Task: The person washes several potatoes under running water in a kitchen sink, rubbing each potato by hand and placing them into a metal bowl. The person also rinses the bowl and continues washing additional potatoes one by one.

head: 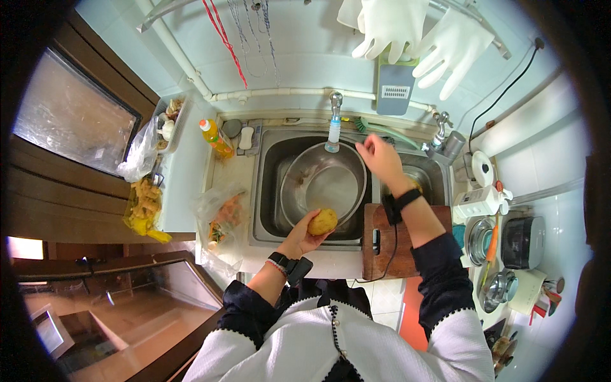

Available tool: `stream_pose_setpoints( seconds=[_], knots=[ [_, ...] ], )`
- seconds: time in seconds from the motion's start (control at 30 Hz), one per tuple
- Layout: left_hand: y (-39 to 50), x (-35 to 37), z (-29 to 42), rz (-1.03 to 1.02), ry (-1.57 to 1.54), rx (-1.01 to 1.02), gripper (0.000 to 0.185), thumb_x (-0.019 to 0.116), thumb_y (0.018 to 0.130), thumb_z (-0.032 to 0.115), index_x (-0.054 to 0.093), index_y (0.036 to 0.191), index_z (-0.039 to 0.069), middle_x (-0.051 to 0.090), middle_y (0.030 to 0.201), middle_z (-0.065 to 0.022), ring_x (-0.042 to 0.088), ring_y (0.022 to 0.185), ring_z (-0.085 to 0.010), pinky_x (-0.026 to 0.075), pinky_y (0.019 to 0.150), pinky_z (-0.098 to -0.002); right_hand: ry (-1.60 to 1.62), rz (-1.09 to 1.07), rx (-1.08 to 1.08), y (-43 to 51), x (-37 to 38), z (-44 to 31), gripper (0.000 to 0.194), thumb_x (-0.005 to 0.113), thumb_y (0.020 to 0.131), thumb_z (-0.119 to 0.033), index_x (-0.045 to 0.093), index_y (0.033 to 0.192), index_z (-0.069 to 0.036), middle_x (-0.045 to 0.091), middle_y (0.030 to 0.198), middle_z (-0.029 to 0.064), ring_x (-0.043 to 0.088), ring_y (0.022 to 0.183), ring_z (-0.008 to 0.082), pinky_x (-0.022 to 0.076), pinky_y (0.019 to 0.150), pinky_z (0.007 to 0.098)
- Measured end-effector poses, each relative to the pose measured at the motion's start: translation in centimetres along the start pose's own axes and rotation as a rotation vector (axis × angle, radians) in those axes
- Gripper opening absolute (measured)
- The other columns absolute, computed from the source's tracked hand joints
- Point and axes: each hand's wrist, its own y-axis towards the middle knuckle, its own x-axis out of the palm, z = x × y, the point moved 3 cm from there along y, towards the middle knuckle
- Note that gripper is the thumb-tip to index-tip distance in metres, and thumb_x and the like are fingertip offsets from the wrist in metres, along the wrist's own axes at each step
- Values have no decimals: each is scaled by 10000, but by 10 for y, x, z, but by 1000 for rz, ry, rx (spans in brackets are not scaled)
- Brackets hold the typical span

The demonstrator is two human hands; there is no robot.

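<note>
A yellow potato (pixel 323 222) rests in my left hand (pixel 301 235), held over the near rim of a round stainless steel basin (pixel 291 191). The basin sits in the larger bowl of a steel sink (pixel 267 200). My right hand (pixel 380 157) is above the basin's right side, right of the tap's clear and blue nozzle (pixel 332 138). Its fingers are curled, and whether anything is between them is hidden. Below my right forearm, a brown wooden cutting board (pixel 405 258) covers the near part of the smaller sink bowl (pixel 427 174).
On the left counter lie a clear plastic bag of scraps (pixel 222 224) and an orange-capped bottle (pixel 217 138). White rubber gloves (pixel 394 28) and a grey-green grater (pixel 395 88) hang over the sink. A white pump bottle (pixel 479 201) and a carrot (pixel 492 243) are at the right.
</note>
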Motion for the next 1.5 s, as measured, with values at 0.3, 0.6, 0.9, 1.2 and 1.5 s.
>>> stream_pose_setpoints(
  seconds=[0.3, 0.6, 0.9, 1.2, 1.5],
  knots=[
    [-1, 14, -4, -11, 51, 92, 478, 683, 890, 325, 539, 1237, 28, 592, 1224, -122, 617, 1090, -271, 563, 895, -323, -213, -23, -128, 102, 6, -64, 373, 527, 937, -415, 594, 868, -54, 659, 728, 137, 638, 688, 360, 489, 606, 471],
    [5, 20, -7, -16, 12, 9, 499, 690, 882, 333, 532, 1242, 26, 588, 1228, -122, 614, 1095, -286, 573, 885, -330, -237, -47, -233, 110, 10, -53, 245, 451, 949, -235, 596, 881, -50, 662, 769, 176, 638, 746, 394, 500, 670, 504],
    [4, 25, -9, -36, -34, -60, 494, 695, 873, 353, 548, 1241, 57, 590, 1221, -108, 606, 1099, -308, 593, 835, -333, -186, -111, -218, 116, 9, -38, 217, 455, 951, -235, 593, 935, -69, 667, 828, 175, 631, 795, 399, 485, 693, 509],
    [0, 26, -18, -14, -82, -113, 520, 695, 867, 379, 551, 1253, 61, 582, 1225, -106, 594, 1115, -297, 595, 808, -312, -72, -103, -201, 113, 7, -31, 223, 488, 948, -279, 588, 983, -83, 669, 884, 169, 627, 837, 398, 487, 701, 491],
    [0, 26, -22, -21, -126, -111, 534, 692, 867, 389, 546, 1259, 58, 574, 1220, -106, 593, 1108, -277, 593, 804, -298, -358, -385, 173, 12, -5, 39, 598, 738, 752, -389, 546, 1111, 49, 688, 914, 197, 680, 848, 344, 543, 741, 392]
  ],
)
